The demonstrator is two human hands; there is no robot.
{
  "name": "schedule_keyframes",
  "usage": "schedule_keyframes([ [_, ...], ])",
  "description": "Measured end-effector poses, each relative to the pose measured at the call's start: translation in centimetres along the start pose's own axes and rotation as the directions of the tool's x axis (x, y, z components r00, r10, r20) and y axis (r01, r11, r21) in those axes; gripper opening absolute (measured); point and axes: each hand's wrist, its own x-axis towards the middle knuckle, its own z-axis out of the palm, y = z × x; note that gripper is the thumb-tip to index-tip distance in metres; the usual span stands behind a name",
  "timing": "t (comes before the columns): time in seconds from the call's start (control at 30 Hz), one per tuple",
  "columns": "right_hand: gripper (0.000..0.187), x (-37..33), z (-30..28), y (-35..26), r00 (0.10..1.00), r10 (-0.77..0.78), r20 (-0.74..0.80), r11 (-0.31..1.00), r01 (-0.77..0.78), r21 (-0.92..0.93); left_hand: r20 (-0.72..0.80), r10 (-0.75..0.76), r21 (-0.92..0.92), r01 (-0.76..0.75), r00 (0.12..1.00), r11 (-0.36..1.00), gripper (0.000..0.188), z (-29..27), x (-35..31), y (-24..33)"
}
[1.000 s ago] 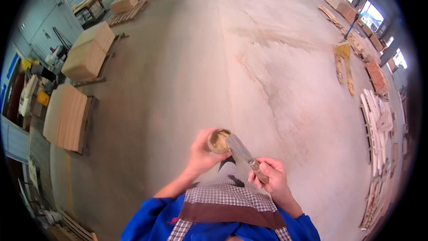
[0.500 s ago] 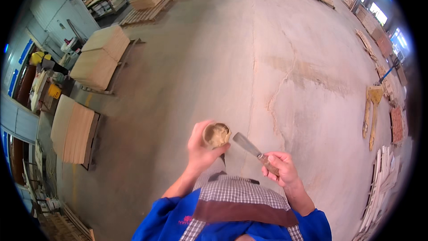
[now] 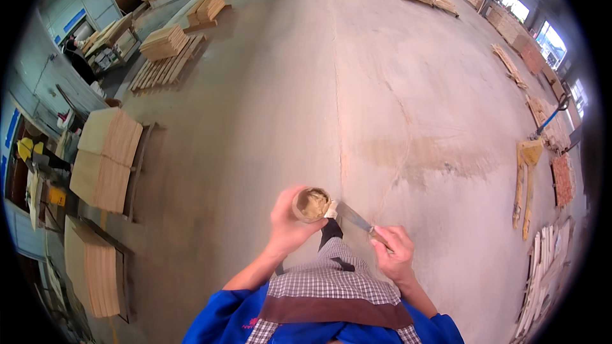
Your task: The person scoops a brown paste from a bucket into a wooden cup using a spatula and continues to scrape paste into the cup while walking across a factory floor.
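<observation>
My left hand is wrapped around a small round tub of tan putty, its open top turned up towards me. In my right hand is a putty knife, gripped by its handle with the blade pointing left. The blade's tip is at the tub's right rim, where a pale lump of putty shows. Most of the handle is hidden by my right fingers. Both hands are in front of my checked apron, above the floor.
On the left, stacks of wooden boards stand on low racks, with another stack on a pallet further off. To the right are a yellow pallet jack and piled wood strips. A person in yellow is at far left.
The putty knife has moved left to the tub's rim, and a lump of putty now shows at its tip. The floor and stacks have shifted in view as I move forward.
</observation>
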Motion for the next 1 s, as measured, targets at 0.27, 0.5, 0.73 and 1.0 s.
schedule_keyframes([
  [0.27, 0.031, 32.4, 1.8, 13.2, 0.927, -0.28, 0.25, 0.959, 0.26, 0.108, 0.042, -0.01, 0.316, -0.004, 0.999, 0.949, 0.063, 1.1, 26.3, -3.6],
  [0.5, 0.025, 54.8, 9.5, 26.5, 0.704, -0.55, 0.449, 0.752, 0.652, -0.101, 0.047, 0.024, 0.344, -0.038, 0.999, 0.938, 0.062, 3.4, 47.9, -12.6],
  [0.73, 0.019, 75.8, 14.6, 38.4, 0.738, -0.387, 0.553, 0.816, 0.554, -0.168, 0.109, 0.042, 0.291, -0.073, 0.993, 0.954, 0.063, 6.2, 74.3, -20.9],
  [1.0, 0.015, 96.7, 19.5, 55.0, 0.762, -0.366, 0.535, 0.825, 0.531, -0.193, 0.26, 0.075, 0.239, -0.14, 0.963, 0.961, 0.061, 10.8, 102.0, -28.0],
])
